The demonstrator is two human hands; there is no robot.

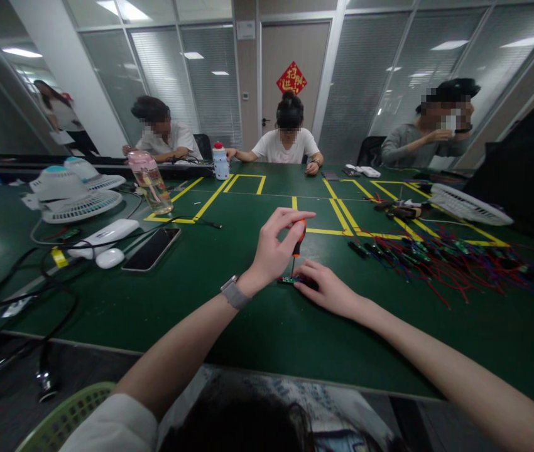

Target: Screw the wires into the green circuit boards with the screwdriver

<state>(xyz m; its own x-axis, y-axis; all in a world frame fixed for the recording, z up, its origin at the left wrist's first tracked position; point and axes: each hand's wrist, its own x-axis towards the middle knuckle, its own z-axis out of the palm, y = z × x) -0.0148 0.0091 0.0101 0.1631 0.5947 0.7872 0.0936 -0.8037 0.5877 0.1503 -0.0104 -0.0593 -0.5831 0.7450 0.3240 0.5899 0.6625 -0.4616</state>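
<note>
My left hand (274, 245), with a watch at the wrist, is closed around the orange and black handle of a screwdriver (298, 242). The screwdriver stands upright, its thin shaft reaching down to a small green circuit board (286, 280) on the table. Fingers of my right hand (326, 287) are bent over the board's right end and press it against the tabletop. A black part of the board shows beneath those fingers; the rest of it is hidden. Whether the screwdriver tip sits in a screw is too small to tell.
Several circuit boards with red and blue wires (436, 257) lie in a heap on the right. To the left are a phone (152, 249), a white mouse (110, 258), cables and a pink-lided bottle (150, 182). Other people sit across the green table (229, 263).
</note>
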